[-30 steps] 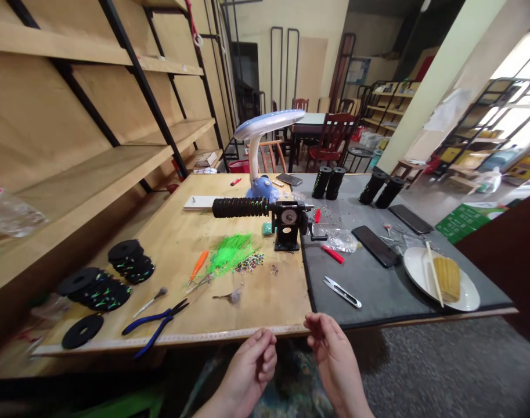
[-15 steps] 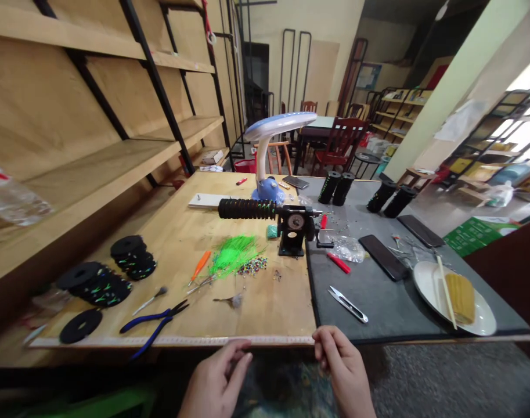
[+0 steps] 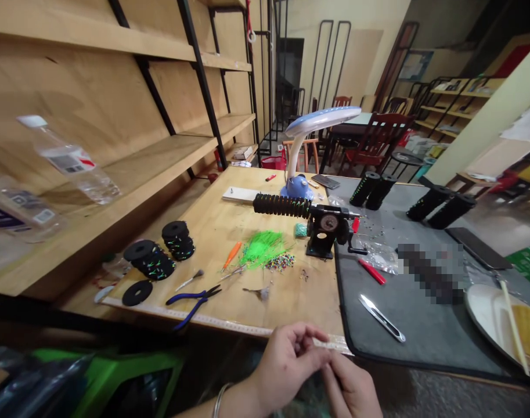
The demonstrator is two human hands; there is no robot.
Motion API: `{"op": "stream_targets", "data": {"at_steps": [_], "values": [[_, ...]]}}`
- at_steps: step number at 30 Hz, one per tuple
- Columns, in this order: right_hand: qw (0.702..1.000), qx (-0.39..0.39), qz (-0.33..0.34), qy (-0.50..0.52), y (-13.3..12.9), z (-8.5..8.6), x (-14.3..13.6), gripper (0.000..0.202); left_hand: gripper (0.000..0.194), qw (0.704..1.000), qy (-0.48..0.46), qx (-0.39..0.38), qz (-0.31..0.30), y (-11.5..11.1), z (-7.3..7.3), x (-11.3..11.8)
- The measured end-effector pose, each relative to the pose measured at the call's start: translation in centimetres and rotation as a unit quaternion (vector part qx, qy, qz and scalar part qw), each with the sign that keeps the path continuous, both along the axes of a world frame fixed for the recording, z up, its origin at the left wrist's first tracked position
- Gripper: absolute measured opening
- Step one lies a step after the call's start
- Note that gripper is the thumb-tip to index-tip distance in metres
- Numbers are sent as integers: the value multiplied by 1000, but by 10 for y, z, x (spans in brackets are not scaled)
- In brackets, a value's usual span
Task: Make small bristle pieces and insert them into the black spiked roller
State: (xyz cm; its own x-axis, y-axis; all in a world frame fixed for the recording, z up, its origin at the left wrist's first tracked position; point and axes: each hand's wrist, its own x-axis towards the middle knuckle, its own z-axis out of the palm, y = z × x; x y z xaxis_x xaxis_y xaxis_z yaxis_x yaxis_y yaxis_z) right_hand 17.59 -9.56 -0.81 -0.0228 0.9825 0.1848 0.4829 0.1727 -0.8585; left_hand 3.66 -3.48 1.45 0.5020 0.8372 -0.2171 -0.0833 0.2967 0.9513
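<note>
My left hand (image 3: 286,363) and my right hand (image 3: 349,383) meet at the table's front edge, fingers closed and fingertips touching. A small pale thing shows between them, too small to make out. Beyond them on the wood stand a black winding device (image 3: 328,226) with a black ribbed roll (image 3: 282,205) on its shaft, a heap of bright green strands (image 3: 267,247) and many coloured beads (image 3: 281,262). Blue-handled pliers (image 3: 195,299) lie to the left, an orange tool (image 3: 233,254) beside the strands. Silver snips (image 3: 382,318) rest on the grey mat (image 3: 364,342).
Black spools (image 3: 149,259) stand at the left table edge and black rolls (image 3: 380,191) at the back right. A desk lamp (image 3: 297,186) is behind the device. At the right is a plate (image 3: 482,307) with food; bottles (image 3: 68,159) stand on the left shelf.
The view has turned left, so the table things appear further right. My hands were apart and have come together at the fingertips.
</note>
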Motion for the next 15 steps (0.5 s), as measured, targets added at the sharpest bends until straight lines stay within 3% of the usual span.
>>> {"op": "stream_targets", "data": {"at_steps": [6,12,15], "values": [[998,-42,52,12,6,-7,4,24,23,997,33,42,51,4,-8,-6],[991,-84,54,95,20,-6,1,45,14,958,129,241,90,-2,-6,-23],[977,-127,75,153,25,-5,-8,44,13,945,145,274,107,-2,-7,-30]]}}
